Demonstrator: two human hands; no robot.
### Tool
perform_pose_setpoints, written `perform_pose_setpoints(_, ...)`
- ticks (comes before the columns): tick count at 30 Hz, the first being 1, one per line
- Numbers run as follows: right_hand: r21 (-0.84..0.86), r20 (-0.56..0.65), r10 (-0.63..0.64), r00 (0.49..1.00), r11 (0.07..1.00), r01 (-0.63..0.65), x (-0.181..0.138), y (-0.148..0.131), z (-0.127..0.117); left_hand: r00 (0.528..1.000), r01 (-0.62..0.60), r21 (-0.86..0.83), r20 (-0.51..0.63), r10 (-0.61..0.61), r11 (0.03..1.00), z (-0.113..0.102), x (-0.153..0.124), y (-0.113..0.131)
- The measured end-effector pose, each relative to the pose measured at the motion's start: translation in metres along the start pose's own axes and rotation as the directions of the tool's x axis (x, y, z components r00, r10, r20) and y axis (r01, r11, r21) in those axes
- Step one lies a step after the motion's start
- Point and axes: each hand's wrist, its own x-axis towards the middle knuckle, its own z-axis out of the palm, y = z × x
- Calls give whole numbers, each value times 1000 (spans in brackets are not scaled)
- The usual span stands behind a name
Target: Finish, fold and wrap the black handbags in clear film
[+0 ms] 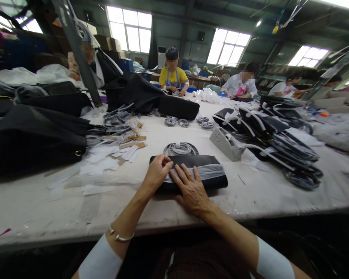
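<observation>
A black folded bag (192, 159) lies flat on the table in front of me, with a translucent wrapping strip (212, 171) running along its top. My left hand (159, 170) is at the bag's left end, thumb and fingertips pinched together above the strip; what they hold, if anything, is too small to make out. Stretched over the strip and the bag's front, my right hand (192, 190) presses down with fingers spread. Just behind the bag sits a wrapped coiled strap (180, 148).
A grey tape dispenser (227, 145) stands right of the bag, beside a pile of black bags with wrapped handles (267, 128). Paper pieces (100, 161) and a large black bag (37, 139) lie to the left. Co-workers, one in a yellow shirt (180, 75), sit across the table.
</observation>
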Motion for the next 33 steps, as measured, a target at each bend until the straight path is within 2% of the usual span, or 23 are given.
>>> perform_pose_setpoints(3, 3, -12, 1, 1000, 1000, -1, -1, 0, 0, 996, -62, 419, 81, 31, 906, -9, -6, 6)
perform_pose_setpoints(5, 7, -26, 3, 1000, 1000, -3, -2, 0, 0, 992, -67, 544, 127, -3, 836, -13, -8, 12)
perform_pose_setpoints(7, 15, -28, 7, 1000, 1000, -6, -2, 0, 0, 982, -64, 588, 179, -53, 806, -16, -8, 16)
perform_pose_setpoints(11, 33, -18, 18, 1000, 999, -17, -1, -1, -1, 964, -78, 621, 245, -99, 780, -18, -3, 19)
perform_pose_setpoints(19, 25, -55, 49, 997, 999, -48, -2, -2, -3, 960, 4, 643, 213, -184, 766, -17, 8, 9)
perform_pose_setpoints(26, 14, -35, 40, 999, 999, -40, 1, 1, -1, 945, -42, 587, 285, -158, 808, -24, 17, 0)
perform_pose_setpoints(30, -4, -16, 42, 999, 999, -42, 5, 1, -1, 963, -44, 574, 243, -119, 818, -23, 13, -4)
perform_pose_setpoints(33, -21, 17, 44, 999, 999, -44, 10, 0, -4, 973, -67, 502, 223, -54, 862, -24, 9, -7)
